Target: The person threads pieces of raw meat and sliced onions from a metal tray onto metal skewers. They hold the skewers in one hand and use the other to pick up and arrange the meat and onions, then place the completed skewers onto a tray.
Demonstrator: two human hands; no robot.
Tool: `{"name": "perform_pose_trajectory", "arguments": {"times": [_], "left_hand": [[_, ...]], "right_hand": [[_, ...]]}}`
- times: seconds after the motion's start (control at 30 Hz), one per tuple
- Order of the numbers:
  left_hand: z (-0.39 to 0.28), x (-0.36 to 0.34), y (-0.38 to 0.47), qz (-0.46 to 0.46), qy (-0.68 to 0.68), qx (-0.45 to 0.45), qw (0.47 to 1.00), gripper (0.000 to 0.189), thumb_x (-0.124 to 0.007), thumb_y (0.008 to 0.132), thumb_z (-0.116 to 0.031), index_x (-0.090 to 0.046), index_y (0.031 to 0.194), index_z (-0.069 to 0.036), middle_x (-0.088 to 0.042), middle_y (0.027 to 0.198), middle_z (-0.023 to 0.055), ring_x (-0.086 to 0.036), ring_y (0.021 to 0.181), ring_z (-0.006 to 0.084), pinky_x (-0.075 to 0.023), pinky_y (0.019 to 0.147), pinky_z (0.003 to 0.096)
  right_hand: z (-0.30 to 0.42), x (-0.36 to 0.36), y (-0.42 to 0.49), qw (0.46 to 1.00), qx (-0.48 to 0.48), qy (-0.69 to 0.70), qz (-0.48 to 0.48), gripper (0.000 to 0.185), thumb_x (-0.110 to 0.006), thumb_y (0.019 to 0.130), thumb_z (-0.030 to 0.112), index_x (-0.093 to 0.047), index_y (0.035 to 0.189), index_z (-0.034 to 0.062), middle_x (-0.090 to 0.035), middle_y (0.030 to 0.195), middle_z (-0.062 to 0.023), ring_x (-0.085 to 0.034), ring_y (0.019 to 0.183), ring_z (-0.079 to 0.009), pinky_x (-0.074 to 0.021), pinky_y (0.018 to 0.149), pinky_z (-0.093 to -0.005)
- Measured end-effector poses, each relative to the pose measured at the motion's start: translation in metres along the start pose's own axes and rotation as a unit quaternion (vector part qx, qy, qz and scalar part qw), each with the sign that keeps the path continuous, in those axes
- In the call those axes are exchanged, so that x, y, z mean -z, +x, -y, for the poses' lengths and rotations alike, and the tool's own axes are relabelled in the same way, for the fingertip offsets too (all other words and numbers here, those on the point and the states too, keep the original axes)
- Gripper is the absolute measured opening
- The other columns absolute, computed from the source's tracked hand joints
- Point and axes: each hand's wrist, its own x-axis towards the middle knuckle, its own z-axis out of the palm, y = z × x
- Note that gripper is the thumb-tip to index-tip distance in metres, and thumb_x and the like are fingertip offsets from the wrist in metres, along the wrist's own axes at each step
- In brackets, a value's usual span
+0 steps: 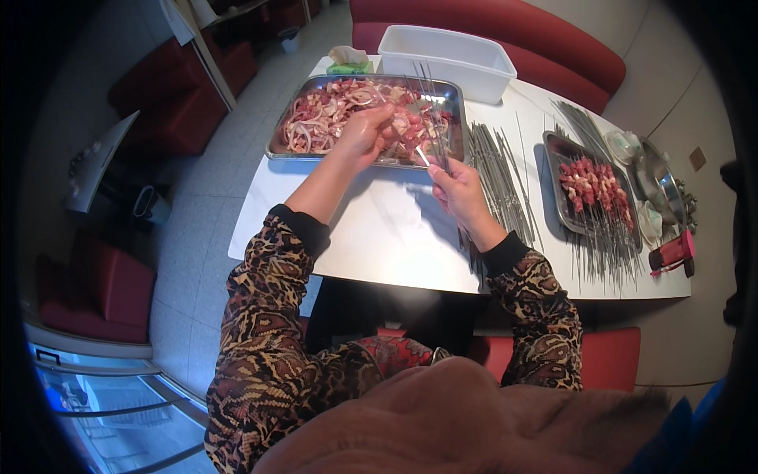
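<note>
My left hand [368,133] is over a steel tray [455,98] heaped with raw meat pieces and sliced onion [323,115]. Its fingers are closed around some meat [401,123], whose exact pieces are partly hidden. By the tray's near right corner, my right hand [459,188] grips several thin metal skewers [427,89], which stand up past the fist. A bright, flat strip [422,156], perhaps a skewer's end, shows at my right thumb. Beside that hand, a bundle of bare metal skewers [500,178] lies on the white table [379,231].
Loaded meat skewers [595,186] rest in a smaller tray [553,154] at the right, their metal ends overhanging its near side. More skewers [580,121], a steel bowl [654,172] and a pink-and-dark object [672,252] are around it. Behind stand a white plastic tub [447,65] and a tissue pack [349,62].
</note>
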Motion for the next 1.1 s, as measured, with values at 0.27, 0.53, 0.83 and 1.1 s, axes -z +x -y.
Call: {"name": "perform_pose_trajectory", "arguments": {"times": [0.27, 0.53, 0.83, 1.1], "left_hand": [[-0.030, 0.077, 0.032, -0.188, 0.681, -0.103, 0.700, 0.021, -0.056, 0.082, -0.022, -0.064, 0.091, -0.005, -0.064, 0.090, 0.0147, -0.063, 0.079, 0.0260, -0.0489, 0.071, 0.0342], [-0.018, 0.078, 0.069, -0.109, 0.863, -0.070, 0.487, 0.022, -0.049, 0.076, -0.009, -0.067, 0.088, -0.010, -0.063, 0.095, 0.0178, -0.059, 0.093, 0.0337, -0.0481, 0.079, 0.0415], [-0.045, 0.063, 0.043, -0.085, 0.754, 0.010, 0.652, 0.023, -0.062, 0.075, -0.018, -0.060, 0.094, -0.006, -0.064, 0.093, 0.0131, -0.062, 0.088, 0.0280, -0.0489, 0.078, 0.0387], [-0.035, 0.048, 0.009, -0.055, -0.029, -0.067, 0.996, 0.021, -0.045, 0.092, -0.011, -0.051, 0.106, 0.003, -0.057, 0.110, 0.0175, -0.057, 0.103, 0.0264, -0.0463, 0.090, 0.0338]], "right_hand": [[0.003, -0.003, -0.001, 0.999, 0.006, 0.003, -0.044, 0.026, -0.053, 0.089, 0.016, -0.056, 0.111, 0.0045, -0.041, 0.056, 0.0087, -0.032, 0.043, -0.0002, -0.0245, 0.037, -0.0159], [0.004, 0.000, -0.001, 0.999, 0.004, 0.011, -0.040, 0.024, -0.055, 0.087, 0.014, -0.059, 0.107, 0.0025, -0.052, 0.064, 0.0056, -0.040, 0.046, -0.0024, -0.0294, 0.040, -0.0167], [-0.003, 0.008, 0.002, 1.000, -0.013, -0.017, -0.008, 0.026, -0.055, 0.087, 0.015, -0.058, 0.110, 0.0031, -0.060, 0.081, 0.0026, -0.039, 0.049, -0.0004, -0.0322, 0.043, -0.0149], [0.001, -0.005, -0.007, 0.998, -0.004, -0.022, 0.051, 0.027, -0.054, 0.088, 0.017, -0.057, 0.111, 0.0040, -0.060, 0.083, 0.0037, -0.039, 0.049, 0.0010, -0.0311, 0.042, -0.0137]]}}
